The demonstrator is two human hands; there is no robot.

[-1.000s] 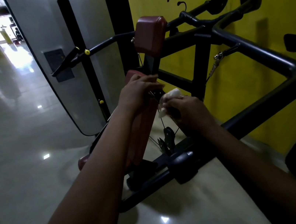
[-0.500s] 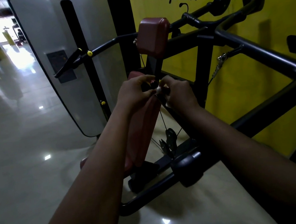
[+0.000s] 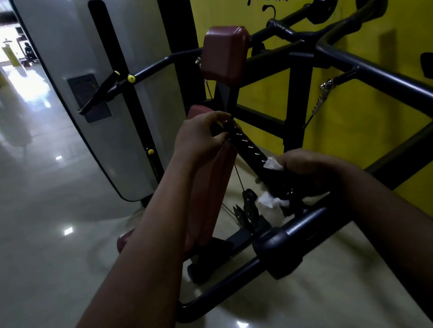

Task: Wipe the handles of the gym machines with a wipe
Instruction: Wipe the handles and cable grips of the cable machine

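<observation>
A black ribbed handle (image 3: 249, 148) slants down to the right in the middle of the view. My left hand (image 3: 199, 135) grips its upper end. My right hand (image 3: 313, 171) is wrapped round its lower end with a white wipe (image 3: 271, 202) between palm and handle; bits of the wipe stick out above and below my fingers. The handle hangs in front of the machine's dark red back pad (image 3: 211, 190).
The black tubular machine frame (image 3: 401, 83) runs round the right side, close to the yellow wall (image 3: 373, 122). A red head pad (image 3: 224, 52) sits above the handle. A grey weight-stack cover (image 3: 102, 96) stands at left. Glossy floor (image 3: 34, 221) spreads out left.
My right hand has slid with the wipe down the handle from beside my left hand to the lower end. My left hand stays on the top end.
</observation>
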